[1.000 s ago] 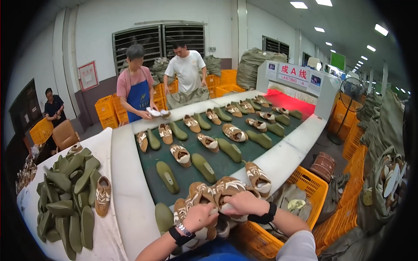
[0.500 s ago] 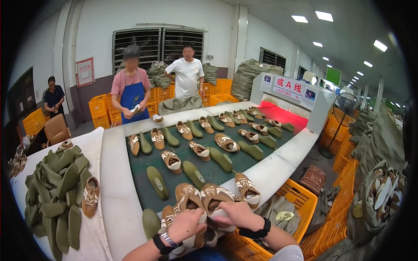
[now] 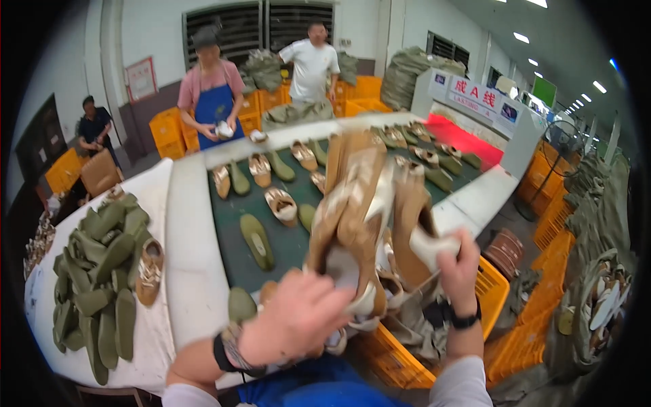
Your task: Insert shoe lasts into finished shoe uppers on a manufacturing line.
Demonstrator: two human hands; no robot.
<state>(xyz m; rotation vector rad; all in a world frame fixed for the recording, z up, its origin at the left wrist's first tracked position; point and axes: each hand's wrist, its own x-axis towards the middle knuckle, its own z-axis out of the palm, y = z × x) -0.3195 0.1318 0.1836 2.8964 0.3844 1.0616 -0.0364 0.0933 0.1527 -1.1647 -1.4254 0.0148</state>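
My left hand [image 3: 298, 319] grips a tan sandal [image 3: 352, 210] raised close to the camera, its white sole facing me. My right hand [image 3: 458, 268] holds a second tan sandal [image 3: 413, 217] by its white heel, right beside the first. Both shoes are lifted above the near end of the green conveyor belt [image 3: 237, 237], which carries more tan sandals [image 3: 281, 203] and green shoe lasts [image 3: 256, 239]. Each wrist wears a dark band.
A heap of green lasts [image 3: 102, 271] and one sandal [image 3: 149, 271] lie on the white table at left. Orange crates [image 3: 502, 298] stand at right below the belt. Two people [image 3: 213, 88] work at the belt's far end; a third sits far left.
Both hands have lifted the pair of sandals off the belt's near end up toward the camera. The shoes now stand upright and blurred in front of the belt.
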